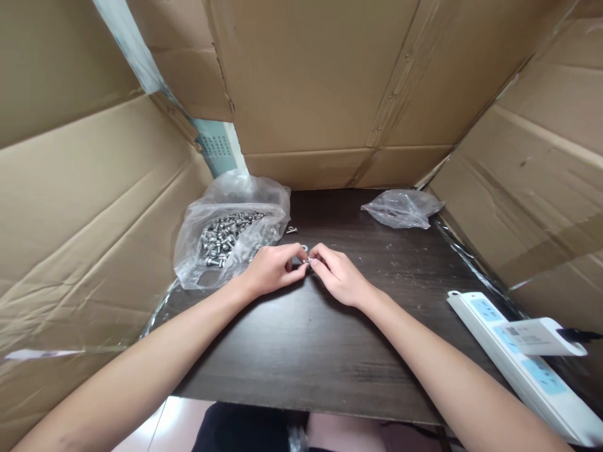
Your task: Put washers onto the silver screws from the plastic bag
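My left hand (276, 269) and my right hand (340, 274) meet over the middle of the dark table. Their fingertips pinch a small metal bolt (309, 260) between them, and the fingers hide most of it. Just beyond the fingertips lies a small ring-shaped metal piece (305, 248), partly covered. A loose bolt (292, 230) rests a little farther back, near a clear plastic bag (188, 251). That bag lies open to the left of my left hand, with a heap of metal bolts (226, 235) inside.
Another clear plastic bag (402, 208) lies at the back right. A white power strip (513, 358) with a plugged-in white adapter (541, 337) runs along the right side. Cardboard walls (320, 81) enclose the dark wooden table (301, 358) at the back and sides.
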Action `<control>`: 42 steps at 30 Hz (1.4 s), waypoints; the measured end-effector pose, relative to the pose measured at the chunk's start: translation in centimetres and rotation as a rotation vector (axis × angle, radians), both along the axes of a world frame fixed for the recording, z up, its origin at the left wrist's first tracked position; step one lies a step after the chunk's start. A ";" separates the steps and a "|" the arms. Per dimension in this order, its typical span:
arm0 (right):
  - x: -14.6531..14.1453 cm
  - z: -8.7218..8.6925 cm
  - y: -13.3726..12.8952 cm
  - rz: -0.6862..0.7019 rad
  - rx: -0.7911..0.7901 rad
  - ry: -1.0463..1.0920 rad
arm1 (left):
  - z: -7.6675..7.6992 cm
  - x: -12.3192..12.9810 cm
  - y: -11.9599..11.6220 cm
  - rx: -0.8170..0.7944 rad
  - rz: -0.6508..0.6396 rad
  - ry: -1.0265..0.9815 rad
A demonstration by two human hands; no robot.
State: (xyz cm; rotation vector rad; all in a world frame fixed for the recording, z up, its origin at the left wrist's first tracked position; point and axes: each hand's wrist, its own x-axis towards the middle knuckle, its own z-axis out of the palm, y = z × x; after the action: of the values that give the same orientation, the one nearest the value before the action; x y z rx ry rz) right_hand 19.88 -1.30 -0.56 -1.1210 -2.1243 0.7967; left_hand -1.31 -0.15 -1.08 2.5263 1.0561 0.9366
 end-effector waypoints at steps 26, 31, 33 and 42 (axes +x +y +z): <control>-0.1 -0.3 0.2 0.015 0.014 -0.012 | 0.0 0.1 0.0 -0.004 -0.007 0.002; -0.1 -0.4 0.2 0.025 0.040 -0.035 | -0.1 0.0 0.0 0.000 -0.009 -0.004; 0.0 -0.4 0.2 0.017 0.030 -0.028 | 0.0 0.0 0.0 0.003 -0.006 -0.006; 0.0 -0.3 0.1 0.026 0.022 -0.001 | 0.0 -0.1 0.0 0.008 0.013 -0.011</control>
State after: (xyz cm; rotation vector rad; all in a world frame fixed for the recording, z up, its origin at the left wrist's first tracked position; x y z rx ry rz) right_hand 19.89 -1.22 -0.84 -1.0850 -2.1473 0.7835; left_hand -1.36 -0.16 -1.10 2.5207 1.0692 0.9592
